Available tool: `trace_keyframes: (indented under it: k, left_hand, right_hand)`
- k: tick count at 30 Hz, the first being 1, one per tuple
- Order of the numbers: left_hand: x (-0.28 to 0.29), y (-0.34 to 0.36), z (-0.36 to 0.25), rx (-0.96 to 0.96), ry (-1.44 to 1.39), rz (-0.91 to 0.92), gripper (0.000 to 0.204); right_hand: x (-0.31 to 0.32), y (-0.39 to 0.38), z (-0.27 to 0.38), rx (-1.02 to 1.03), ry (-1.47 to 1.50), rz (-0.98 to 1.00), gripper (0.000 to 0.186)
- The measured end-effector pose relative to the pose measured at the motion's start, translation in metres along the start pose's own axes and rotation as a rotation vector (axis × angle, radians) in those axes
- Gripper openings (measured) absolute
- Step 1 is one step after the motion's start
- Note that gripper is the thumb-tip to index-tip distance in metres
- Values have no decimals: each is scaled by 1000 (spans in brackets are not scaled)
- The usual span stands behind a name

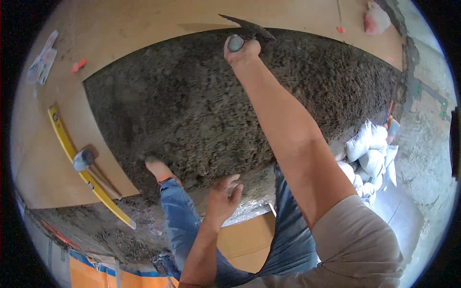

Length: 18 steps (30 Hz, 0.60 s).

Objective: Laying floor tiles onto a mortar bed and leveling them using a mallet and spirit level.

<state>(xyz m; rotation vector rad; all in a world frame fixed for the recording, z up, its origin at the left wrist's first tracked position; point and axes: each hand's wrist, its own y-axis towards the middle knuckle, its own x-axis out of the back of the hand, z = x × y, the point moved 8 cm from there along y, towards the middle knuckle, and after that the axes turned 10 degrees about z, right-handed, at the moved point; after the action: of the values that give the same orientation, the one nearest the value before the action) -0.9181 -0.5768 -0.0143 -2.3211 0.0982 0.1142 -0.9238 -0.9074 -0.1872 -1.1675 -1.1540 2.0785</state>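
Note:
My right hand [242, 50] grips the round-ended handle of a trowel [250, 26], its dark, mortar-coated blade at the top edge of a wide bed of rough, dark mortar [206, 101]. Beyond that bed lies a large tan tile [192, 12]. My left hand [225, 194] hangs over the near edge of the mortar with its fingers apart and slightly curled, holding nothing. My bare left foot [158, 169] is on the mortar.
At left, a yellow level [105, 201] and a mallet [83, 161] lie on another tan tile [33, 158], with clear plastic pieces [45, 60] and orange wedges [79, 65]. White bags [372, 161] sit at right; a pinkish bag [377, 19] is at top right.

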Motion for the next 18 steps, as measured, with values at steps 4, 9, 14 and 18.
trace_keyframes:
  k: [4, 9, 14, 18]
  left_hand:
    - [16, -14, -6, -58, -77, 25, 30]
    - [38, -27, -5, -120, -61, 7, 32]
    - [35, -27, 19, 9, -269, 98, 36]
    - [42, -32, 14, -142, -441, -1, 35]
  right_hand:
    - [-12, -23, -90, -41, 47, 20, 42]
    - [-12, -47, -176, -45, 22, -24, 40]
    - [-16, -65, -257, -220, 75, 84, 38]
    - [-21, -94, -330, -324, 49, 92, 37]
